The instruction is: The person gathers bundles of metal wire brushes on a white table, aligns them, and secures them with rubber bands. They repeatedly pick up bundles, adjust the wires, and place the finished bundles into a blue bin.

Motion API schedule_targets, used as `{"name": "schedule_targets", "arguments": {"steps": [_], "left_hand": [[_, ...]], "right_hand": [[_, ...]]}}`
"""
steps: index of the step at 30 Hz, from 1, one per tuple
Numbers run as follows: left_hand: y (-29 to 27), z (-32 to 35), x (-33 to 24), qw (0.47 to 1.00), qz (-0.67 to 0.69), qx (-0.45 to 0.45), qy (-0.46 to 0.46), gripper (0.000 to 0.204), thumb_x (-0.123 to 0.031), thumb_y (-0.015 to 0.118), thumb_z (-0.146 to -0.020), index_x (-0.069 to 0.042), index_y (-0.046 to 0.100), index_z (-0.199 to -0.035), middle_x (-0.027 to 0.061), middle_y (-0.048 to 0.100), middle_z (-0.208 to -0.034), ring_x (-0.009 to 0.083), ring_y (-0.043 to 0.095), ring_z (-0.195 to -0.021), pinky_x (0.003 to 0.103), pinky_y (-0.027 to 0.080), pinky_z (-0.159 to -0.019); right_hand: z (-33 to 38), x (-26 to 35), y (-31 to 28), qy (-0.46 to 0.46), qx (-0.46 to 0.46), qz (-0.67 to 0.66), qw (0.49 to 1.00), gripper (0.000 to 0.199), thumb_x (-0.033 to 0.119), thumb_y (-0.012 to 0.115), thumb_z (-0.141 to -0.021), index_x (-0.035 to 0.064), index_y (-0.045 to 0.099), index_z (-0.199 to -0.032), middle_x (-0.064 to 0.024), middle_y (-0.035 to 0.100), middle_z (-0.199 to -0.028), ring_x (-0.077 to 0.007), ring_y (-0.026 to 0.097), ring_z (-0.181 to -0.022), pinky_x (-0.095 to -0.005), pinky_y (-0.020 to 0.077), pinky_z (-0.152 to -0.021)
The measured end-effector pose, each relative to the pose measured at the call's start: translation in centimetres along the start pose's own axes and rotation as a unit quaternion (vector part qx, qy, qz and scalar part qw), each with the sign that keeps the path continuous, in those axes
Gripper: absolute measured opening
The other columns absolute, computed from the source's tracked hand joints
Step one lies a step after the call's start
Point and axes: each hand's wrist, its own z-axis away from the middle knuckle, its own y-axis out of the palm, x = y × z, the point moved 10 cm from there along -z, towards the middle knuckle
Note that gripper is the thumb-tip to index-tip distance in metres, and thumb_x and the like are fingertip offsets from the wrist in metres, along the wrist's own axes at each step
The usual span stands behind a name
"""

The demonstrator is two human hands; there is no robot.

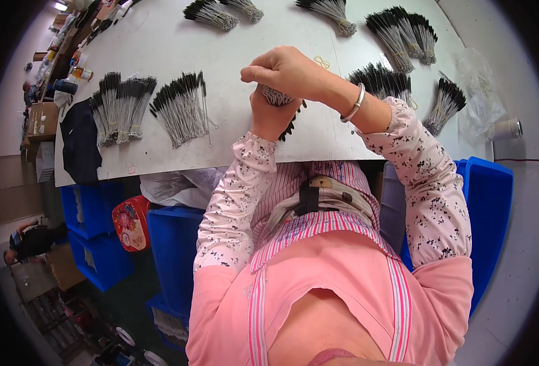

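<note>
My left hand point(271, 116) is wrapped round a bundle of thin wire brushes point(275, 96). Their looped wire ends face up, and some black bristles show below the hand. Just above those ends, my right hand point(291, 72) is bent over with its fingers curled in. Whatever its fingertips grip is hidden. On the white table point(233, 55), a loose pile of brushes point(181, 108) lies left of my hands. Beyond my right wrist is a yellow rubber band point(322, 62). More brushes point(380, 80) lie partly behind my right forearm.
Banded brush bundles point(123, 107) lie at the left, beside a dark cloth point(82, 140). Others rest along the far edge point(211, 15) and at the right point(445, 107). A clear plastic bag point(480, 85) hangs by the right edge. Blue bins point(175, 250) and a red bag point(131, 223) stand below the table.
</note>
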Motion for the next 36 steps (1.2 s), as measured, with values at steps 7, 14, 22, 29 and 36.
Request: {"name": "schedule_targets", "arguments": {"steps": [7, 14, 22, 29, 36], "left_hand": [[1.7, -1.6, 1.7, 0.974, 0.175, 0.114, -0.083, 0.049, -0.005, 0.079, -0.066, 0.001, 0.052, -0.107, 0.0037, 0.061, -0.098, 0.0144, 0.062, -0.086, 0.026, 0.052, -0.074], [2.0, -2.5, 3.3, 0.968, 0.141, 0.184, -0.101, 0.062, -0.002, 0.078, -0.066, -0.002, 0.040, -0.116, 0.0053, 0.055, -0.106, 0.0138, 0.058, -0.095, 0.027, 0.051, -0.079], [1.3, -1.3, 2.0, 0.905, 0.403, 0.122, -0.066, 0.068, -0.013, 0.071, -0.078, -0.006, 0.031, -0.132, 0.0094, 0.046, -0.128, 0.0192, 0.048, -0.116, 0.034, 0.045, -0.094], [-0.6, -0.2, 0.9, 0.954, -0.222, 0.090, 0.182, 0.061, -0.019, 0.071, -0.077, -0.006, 0.043, -0.130, 0.0126, 0.047, -0.128, 0.0258, 0.044, -0.121, 0.038, 0.038, -0.098], [-1.0, -0.2, 0.4, 0.923, -0.259, 0.131, 0.253, 0.062, -0.018, 0.072, -0.076, -0.006, 0.043, -0.130, 0.0115, 0.049, -0.125, 0.0236, 0.047, -0.119, 0.037, 0.040, -0.097]], "right_hand": [[-1.3, -1.8, -0.2, -0.004, -0.023, -0.132, 0.991, 0.031, 0.027, 0.058, -0.087, -0.0009, 0.071, -0.085, -0.0102, 0.070, -0.080, -0.0153, 0.065, -0.076, -0.0281, 0.0510, -0.076], [-1.7, -1.3, -0.3, -0.053, -0.043, -0.131, 0.989, 0.034, 0.030, 0.058, -0.087, -0.0004, 0.071, -0.078, -0.0101, 0.070, -0.074, -0.0154, 0.065, -0.070, -0.0279, 0.0515, -0.070], [1.3, 4.9, 0.7, -0.287, 0.003, 0.182, 0.940, 0.045, 0.043, 0.059, -0.085, -0.0005, 0.069, -0.092, -0.0134, 0.065, -0.105, -0.0287, 0.059, -0.096, -0.0364, 0.0474, -0.085], [1.3, 4.7, 2.9, -0.341, -0.038, 0.214, 0.915, 0.028, 0.031, 0.061, -0.086, 0.0045, 0.068, -0.092, -0.0095, 0.067, -0.095, -0.0282, 0.062, -0.090, -0.0365, 0.0504, -0.084], [2.0, 4.6, 2.6, -0.415, -0.082, 0.204, 0.883, 0.031, 0.037, 0.058, -0.086, 0.0087, 0.066, -0.077, -0.0074, 0.065, -0.083, -0.0282, 0.062, -0.084, -0.0385, 0.0519, -0.074]]}}
